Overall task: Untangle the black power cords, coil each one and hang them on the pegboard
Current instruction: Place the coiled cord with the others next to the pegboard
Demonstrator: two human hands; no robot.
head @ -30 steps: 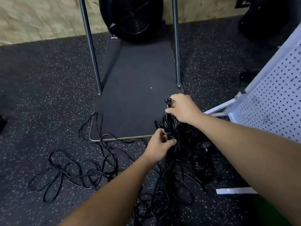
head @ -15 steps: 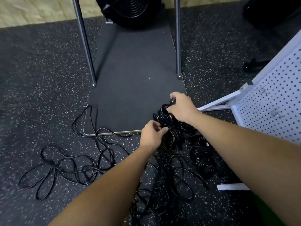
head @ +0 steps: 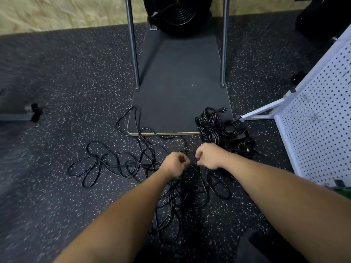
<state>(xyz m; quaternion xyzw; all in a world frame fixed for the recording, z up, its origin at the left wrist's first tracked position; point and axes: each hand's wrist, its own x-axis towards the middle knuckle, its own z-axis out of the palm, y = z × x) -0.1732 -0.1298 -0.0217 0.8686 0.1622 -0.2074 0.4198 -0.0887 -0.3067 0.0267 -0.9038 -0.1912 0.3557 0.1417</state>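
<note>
Black loose power cord (head: 121,164) on the speckled floor is being untangled, pinched between both curled hands, left (head: 173,165) and right (head: 208,157); coiling is called for next.

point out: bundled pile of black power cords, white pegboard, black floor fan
Bundled pile of black power cords (head: 221,130): head view, middle of the heap.
White perforated pegboard (head: 322,133): head view, bare panel face.
Round black floor fan (head: 178,14): head view, front grille.

Dark speckled rubber floor (head: 66,76), OSB-looking wall (head: 57,12) along the top, black mat board (head: 180,76) with pale edge lying on the floor, two metal legs (head: 133,44) standing at its sides, black round fan (head: 176,14) at its far end.
</note>
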